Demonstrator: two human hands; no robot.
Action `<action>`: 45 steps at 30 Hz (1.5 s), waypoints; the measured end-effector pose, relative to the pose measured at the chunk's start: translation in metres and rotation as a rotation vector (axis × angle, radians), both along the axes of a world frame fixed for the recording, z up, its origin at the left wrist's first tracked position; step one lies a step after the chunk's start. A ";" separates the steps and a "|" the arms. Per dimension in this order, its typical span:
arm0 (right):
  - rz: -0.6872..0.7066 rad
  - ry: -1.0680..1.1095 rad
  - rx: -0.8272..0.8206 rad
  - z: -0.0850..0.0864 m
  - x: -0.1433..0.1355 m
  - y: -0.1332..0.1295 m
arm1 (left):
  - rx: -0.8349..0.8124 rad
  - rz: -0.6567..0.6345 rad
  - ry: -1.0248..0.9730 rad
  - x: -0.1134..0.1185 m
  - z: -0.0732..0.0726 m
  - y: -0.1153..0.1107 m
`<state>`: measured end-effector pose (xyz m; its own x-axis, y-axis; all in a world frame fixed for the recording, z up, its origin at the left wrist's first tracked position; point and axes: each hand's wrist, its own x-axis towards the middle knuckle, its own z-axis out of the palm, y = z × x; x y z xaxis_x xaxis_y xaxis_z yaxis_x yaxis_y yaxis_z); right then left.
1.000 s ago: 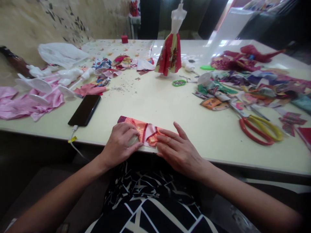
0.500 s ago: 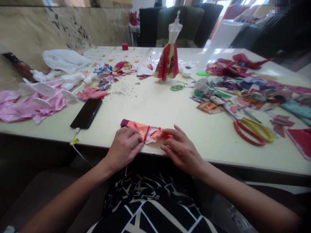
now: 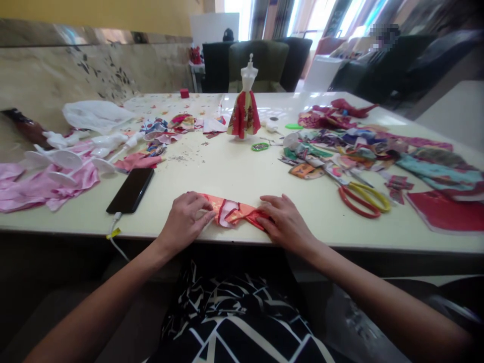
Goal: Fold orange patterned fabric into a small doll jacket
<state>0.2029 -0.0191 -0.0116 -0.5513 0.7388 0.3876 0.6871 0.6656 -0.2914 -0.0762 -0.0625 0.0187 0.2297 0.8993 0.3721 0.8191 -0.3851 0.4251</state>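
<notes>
A folded piece of orange and red patterned fabric (image 3: 236,207) lies at the table's near edge, its pale underside showing in the middle. My left hand (image 3: 189,214) pinches its left end, thumb and fingers closed on the cloth. At the right end, the fingers of my right hand (image 3: 282,219) are bent over the cloth and grip it. Beyond the hands stands a small white dress form (image 3: 249,78) wearing a red and yellow-green skirt (image 3: 244,116).
A black phone (image 3: 130,190) on a cable lies to the left, near pink cloth (image 3: 75,181) and white forms (image 3: 70,156). Scissors with red and yellow handles (image 3: 359,199) lie right, beside fabric scraps (image 3: 340,138). A green pin case (image 3: 260,146) sits near the skirt.
The view has tilted up. My right hand has shifted along the cloth's right end, and the cloth is now more twisted there, with its pale underside showing in the middle.
</notes>
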 end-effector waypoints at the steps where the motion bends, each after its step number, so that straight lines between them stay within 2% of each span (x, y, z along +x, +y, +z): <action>1: -0.026 -0.038 0.011 0.000 0.001 0.002 | 0.014 0.026 0.012 -0.001 0.000 0.006; 5: -0.087 -0.030 0.099 0.010 -0.002 0.005 | -0.005 0.055 0.062 -0.008 -0.003 0.033; 8: -0.015 0.065 0.133 0.021 -0.017 0.000 | -0.106 0.081 0.110 -0.014 -0.006 0.051; 10: 0.054 0.073 0.114 0.026 -0.032 -0.004 | -0.183 0.046 0.102 -0.017 -0.006 0.059; 12: 0.095 -0.015 0.084 0.026 -0.046 -0.006 | -0.248 -0.034 0.023 -0.017 -0.003 0.062; 15: 0.086 -0.159 0.041 0.020 -0.057 0.000 | -0.340 -0.114 -0.109 -0.013 0.006 0.064; 19: 0.084 -0.179 -0.002 0.013 -0.054 0.016 | -0.531 -0.086 -0.272 -0.002 0.018 0.067; 22: 0.096 -0.133 -0.069 0.016 -0.049 0.028 | -0.729 -0.031 -0.439 0.005 0.021 0.077; 23: 0.098 -0.107 -0.110 0.018 -0.048 0.032 | -0.744 -0.027 -0.443 0.007 0.020 0.081; 28: 0.149 0.024 -0.296 0.029 -0.046 0.051 | -0.548 -0.050 -0.232 0.002 0.013 0.103; 34: 0.181 0.005 -0.292 0.026 -0.047 0.063 | -0.491 -0.048 -0.060 -0.007 0.001 0.108; 39: 0.146 0.049 -0.267 0.021 -0.057 0.059 | -0.455 -0.029 -0.016 -0.003 0.001 0.103; 41: 0.139 0.113 -0.282 0.018 -0.061 0.056 | -0.333 -0.025 -0.037 -0.003 0.003 0.099; 45: 0.144 0.245 -0.342 0.015 -0.062 0.056 | 0.076 -0.029 -0.055 -0.002 0.003 0.081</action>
